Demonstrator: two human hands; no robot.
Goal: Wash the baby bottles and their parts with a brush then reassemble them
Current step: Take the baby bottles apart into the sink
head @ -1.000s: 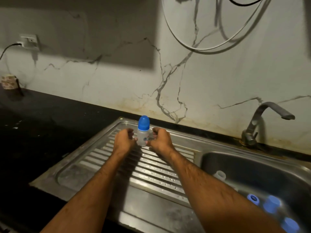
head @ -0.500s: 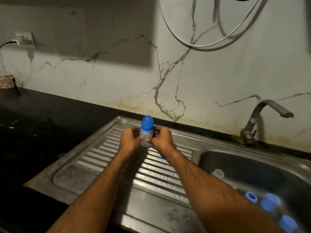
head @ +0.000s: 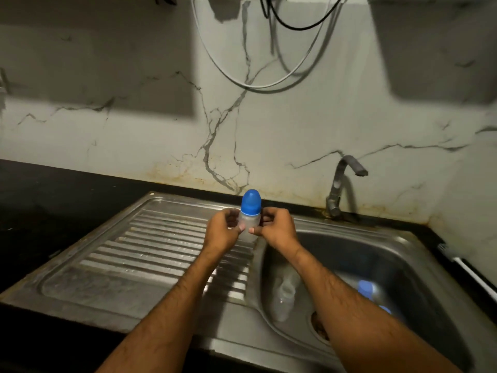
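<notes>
Gripping the baby bottle (head: 248, 221) upright between our left hand (head: 222, 232) and right hand (head: 277, 228), blue cap (head: 251, 201) on top, we hold it above the draining board's (head: 150, 249) edge beside the sink basin (head: 398, 265)

We have a single view, worn on the person's head, looking forward and down over both forearms at a steel sink (head: 398, 238) and its ribbed drainboard (head: 150, 254). It faces the marble-patterned wall (head: 295, 130) squarely, with the tap (head: 340, 184) right of centre. The wide lens bends the counter edge (head: 67, 184). With no second view, nothing is shared.
</notes>
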